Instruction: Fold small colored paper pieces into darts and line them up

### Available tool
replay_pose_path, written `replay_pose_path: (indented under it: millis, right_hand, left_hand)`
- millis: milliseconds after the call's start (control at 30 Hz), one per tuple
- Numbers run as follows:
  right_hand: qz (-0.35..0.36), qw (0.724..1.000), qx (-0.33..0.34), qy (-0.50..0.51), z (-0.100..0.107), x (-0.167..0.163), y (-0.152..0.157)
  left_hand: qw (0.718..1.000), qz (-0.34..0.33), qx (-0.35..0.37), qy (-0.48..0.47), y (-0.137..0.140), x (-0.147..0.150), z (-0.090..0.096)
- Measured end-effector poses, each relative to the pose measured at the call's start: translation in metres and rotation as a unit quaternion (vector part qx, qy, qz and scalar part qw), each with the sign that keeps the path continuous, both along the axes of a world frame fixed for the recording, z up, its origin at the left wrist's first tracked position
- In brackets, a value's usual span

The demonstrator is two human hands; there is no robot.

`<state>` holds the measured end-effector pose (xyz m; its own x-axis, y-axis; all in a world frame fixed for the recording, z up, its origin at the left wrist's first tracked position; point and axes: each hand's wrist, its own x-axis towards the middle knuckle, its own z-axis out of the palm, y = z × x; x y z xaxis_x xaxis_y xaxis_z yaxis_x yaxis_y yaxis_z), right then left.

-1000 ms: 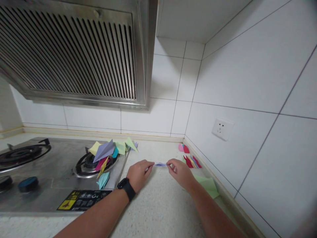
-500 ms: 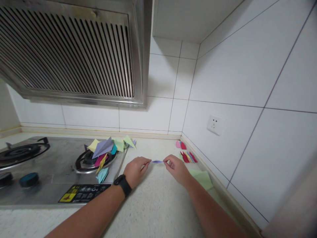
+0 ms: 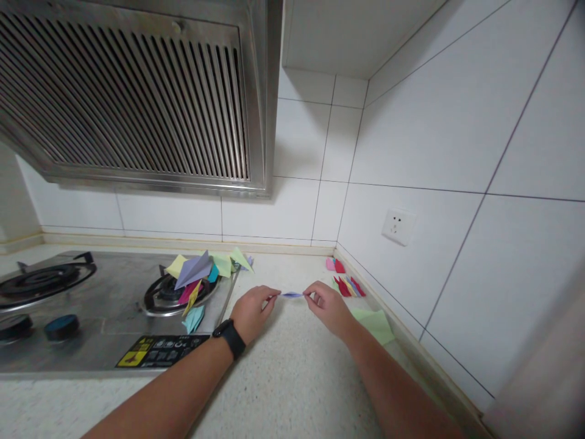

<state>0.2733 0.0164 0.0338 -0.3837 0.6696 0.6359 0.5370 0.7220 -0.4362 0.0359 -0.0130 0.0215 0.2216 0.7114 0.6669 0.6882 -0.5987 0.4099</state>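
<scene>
A small folded piece of purple paper (image 3: 291,295) stretches between my two hands over the countertop (image 3: 292,366). My left hand (image 3: 254,311) wears a black watch at the wrist and pinches the paper's left end. At the other end, the fingertips of my right hand (image 3: 327,307) are closed on it. Beyond my right hand lie several small folded papers (image 3: 350,286) in red, yellow and blue, with a pink and red pair (image 3: 336,264) behind them. A pale green sheet (image 3: 373,325) is partly covered by my right forearm.
On the left, a gas stove (image 3: 114,317) carries a heap of folded papers, among them a purple paper plane (image 3: 194,271) and a teal folded piece (image 3: 194,319). A range hood (image 3: 137,110) hangs above it. A socket (image 3: 399,227) sits on the tiled right wall.
The view has shifted slightly. Both hands keep their pinch on the purple paper, which stays stretched between them in nearly the same place.
</scene>
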Motion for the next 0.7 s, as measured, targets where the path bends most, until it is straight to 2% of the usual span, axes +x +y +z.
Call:
replay_pose_path:
  millis: [133,400,600,700]
  right_hand:
    - [-0.004,1.000,0.006,-0.003,0.0012,0.0008,0.0006]
    - [0.007,1.000,0.018,0.004,0.0076,0.0005,-0.0022]
    - [-0.018,1.000,-0.018,0.008,0.0020,-0.0021,-0.0036]
    - [-0.015,1.000,-0.004,-0.019,0.0029,-0.0031,-0.0060]
  left_hand:
    - [1.000,0.008,-0.001,-0.008,0.0010,0.0003,-0.0002]
    - [1.000,-0.019,0.005,-0.014,-0.0006,-0.0010,0.0041]
    - [0.990,-0.017,-0.090,-0.107,-0.0013,0.0035,-0.0011]
    - [0.978,-0.034,-0.129,-0.162,-0.0002,0.0058,-0.0039]
